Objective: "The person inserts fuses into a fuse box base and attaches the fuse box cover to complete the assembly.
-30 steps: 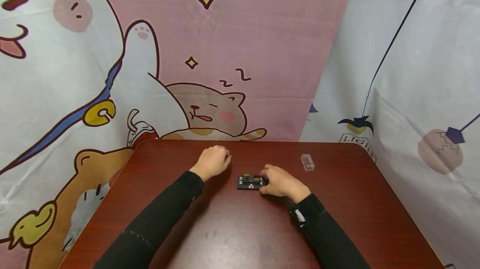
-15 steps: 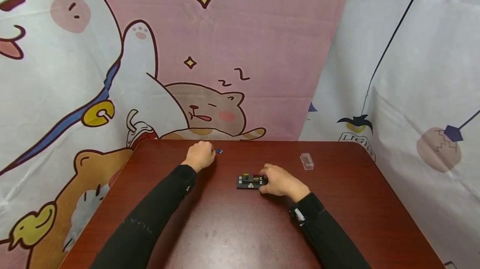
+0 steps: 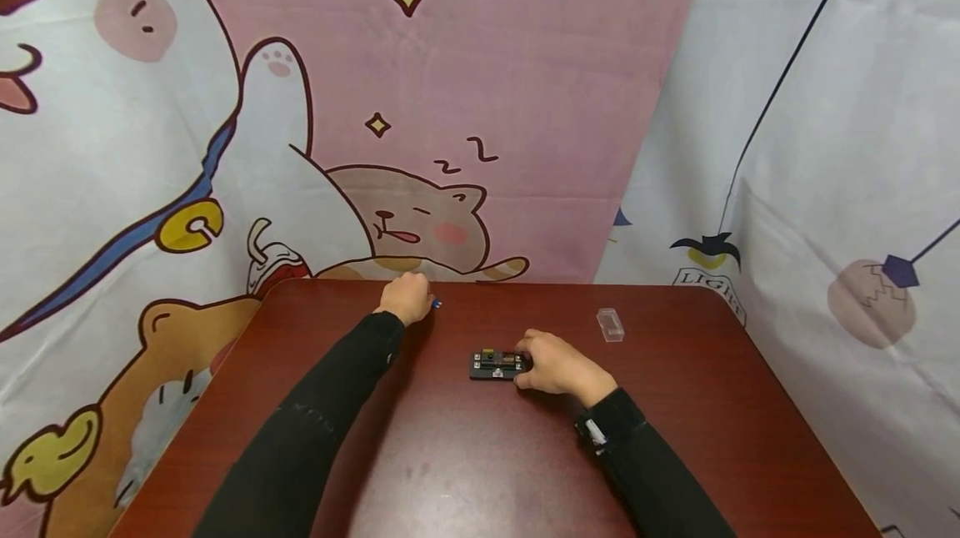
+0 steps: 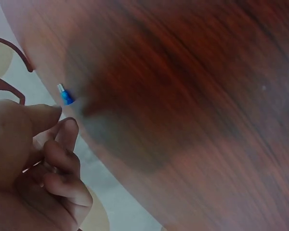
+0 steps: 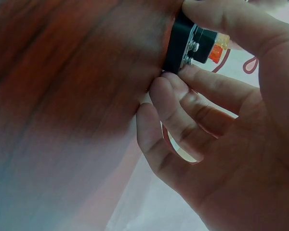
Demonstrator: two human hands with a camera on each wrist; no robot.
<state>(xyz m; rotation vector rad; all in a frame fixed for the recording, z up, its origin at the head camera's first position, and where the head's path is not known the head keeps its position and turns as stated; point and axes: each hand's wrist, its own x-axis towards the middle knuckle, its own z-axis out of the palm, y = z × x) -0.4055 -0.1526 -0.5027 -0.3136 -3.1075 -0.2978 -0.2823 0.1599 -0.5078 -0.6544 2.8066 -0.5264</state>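
Observation:
At the far edge of the table my left hand (image 3: 406,298) reaches in, fingers bent, thumb tip close to a fingertip. Just past those tips, in the left wrist view, lies a small blue crimp terminal (image 4: 66,96) with a metal end; it shows apart from the fingers. Mid-table, my right hand (image 3: 558,364) grips the right end of a black fuse block (image 3: 497,370). In the right wrist view its thumb is on one side and fingers on the other. Silver screws and yellow and orange fuses (image 5: 216,53) show on the block.
A small clear plastic box (image 3: 611,325) stands at the back right of the dark red wooden table (image 3: 450,471). Behind the far edge hangs a backdrop (image 3: 555,104) with cartoon animals.
My left hand has moved left and back towards the far edge, then slightly right, up to the blue crimp terminal. The right hand and the fuse block stay in place.

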